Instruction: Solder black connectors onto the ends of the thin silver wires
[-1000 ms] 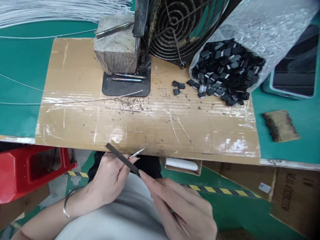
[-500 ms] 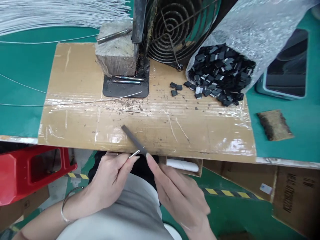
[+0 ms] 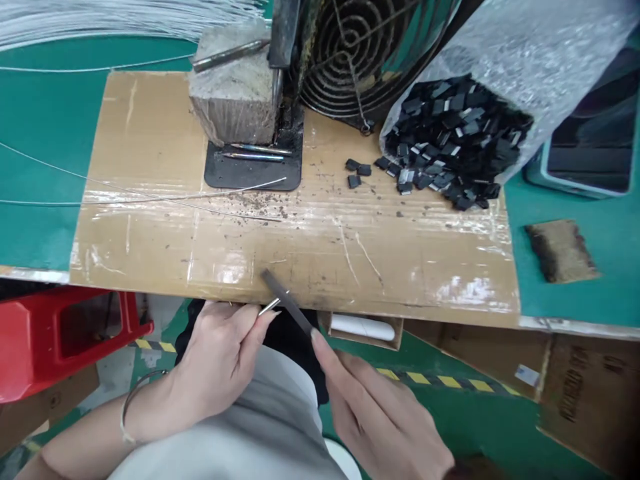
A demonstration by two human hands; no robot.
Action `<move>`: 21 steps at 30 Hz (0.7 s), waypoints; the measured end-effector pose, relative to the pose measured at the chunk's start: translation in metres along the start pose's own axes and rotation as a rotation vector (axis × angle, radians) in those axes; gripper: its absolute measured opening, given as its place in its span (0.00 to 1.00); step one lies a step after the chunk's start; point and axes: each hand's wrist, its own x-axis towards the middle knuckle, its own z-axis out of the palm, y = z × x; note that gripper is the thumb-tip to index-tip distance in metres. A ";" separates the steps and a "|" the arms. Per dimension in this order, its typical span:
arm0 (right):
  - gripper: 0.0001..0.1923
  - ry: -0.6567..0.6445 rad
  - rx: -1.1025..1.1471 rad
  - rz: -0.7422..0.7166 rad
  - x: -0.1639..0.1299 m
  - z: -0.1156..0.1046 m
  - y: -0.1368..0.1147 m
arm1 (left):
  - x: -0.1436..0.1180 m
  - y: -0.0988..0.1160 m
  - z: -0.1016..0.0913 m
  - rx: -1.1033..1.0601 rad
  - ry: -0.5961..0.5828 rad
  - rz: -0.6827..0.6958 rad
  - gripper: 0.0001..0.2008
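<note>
At the near edge of the cardboard, my left hand [image 3: 220, 360] is closed around a thin, shiny metal rod [image 3: 270, 306], its end sticking out past thumb and forefinger. My right hand [image 3: 380, 400] grips a flat metal file [image 3: 290, 306] by its lower end, forefinger stretched along it. The file slants across the rod's tip and appears to touch it. Its handle end is hidden in my right palm. Two pointed metal rods [image 3: 255, 157] lie on a black base plate [image 3: 220, 175] farther back.
Cardboard [image 3: 150, 247] covers part of the green table. On it stand a grey block [image 3: 233, 120], a fan [image 3: 350, 60] and a bag of black connectors [image 3: 460, 127]. Thin wires [image 3: 120, 201] reach in from the left. A sponge [image 3: 563, 250] and a phone-like device [image 3: 590, 147] lie right.
My right hand has drawn the file down and to the right across the rod's tip. My left hand holds the rod almost still. The view has shifted slightly.
</note>
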 end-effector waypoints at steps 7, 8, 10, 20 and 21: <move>0.32 -0.024 -0.023 -0.021 0.000 0.004 -0.001 | 0.003 0.004 0.000 0.240 0.067 0.084 0.19; 0.32 -0.036 -0.018 -0.017 -0.001 0.002 -0.002 | 0.003 0.004 0.000 0.247 0.070 0.092 0.19; 0.32 -0.031 -0.010 -0.022 0.000 0.002 -0.003 | 0.003 0.004 0.000 0.253 0.073 0.104 0.20; 0.28 0.055 -0.037 -0.088 0.002 0.008 0.004 | 0.001 0.003 0.005 0.243 0.058 0.061 0.21; 0.28 0.080 -0.030 -0.091 0.004 0.010 0.003 | 0.000 0.004 0.006 0.250 0.062 0.059 0.21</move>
